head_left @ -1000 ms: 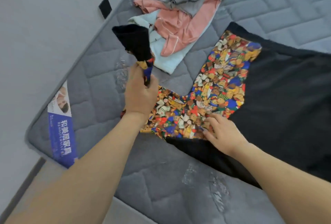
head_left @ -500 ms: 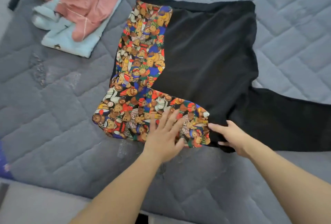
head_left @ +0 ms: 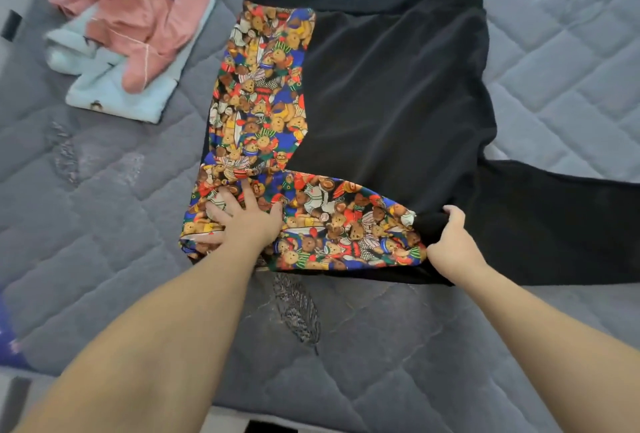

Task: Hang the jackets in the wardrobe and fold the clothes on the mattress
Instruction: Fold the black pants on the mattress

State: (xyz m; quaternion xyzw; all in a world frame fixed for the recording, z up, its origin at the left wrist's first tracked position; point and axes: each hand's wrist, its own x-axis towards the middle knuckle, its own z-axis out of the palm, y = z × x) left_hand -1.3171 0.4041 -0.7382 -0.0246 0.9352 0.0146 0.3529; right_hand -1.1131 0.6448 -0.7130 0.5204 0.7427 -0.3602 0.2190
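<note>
A heap of pink, pale blue and grey clothes [head_left: 135, 41] lies beside the black top [head_left: 391, 103] on the quilted grey mattress [head_left: 571, 62]. The left hand [head_left: 242, 221] presses flat, fingers spread, on its folded bear-print sleeve [head_left: 346, 224]; the right hand [head_left: 453, 238] pinches the soft black cloth.

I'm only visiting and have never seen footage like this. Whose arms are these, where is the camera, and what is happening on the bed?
There is no machine here: a person wears a camera on the head, looking down at their own bare arms. They fold a black top with a teddy-bear print side on a grey mattress. The left hand presses flat on the printed sleeve folded across the top. The right hand pinches the black cloth at the near edge. The other sleeve still sticks out to the right. A pile of clothes, pink, pale blue and grey, waits at the far left.
</note>
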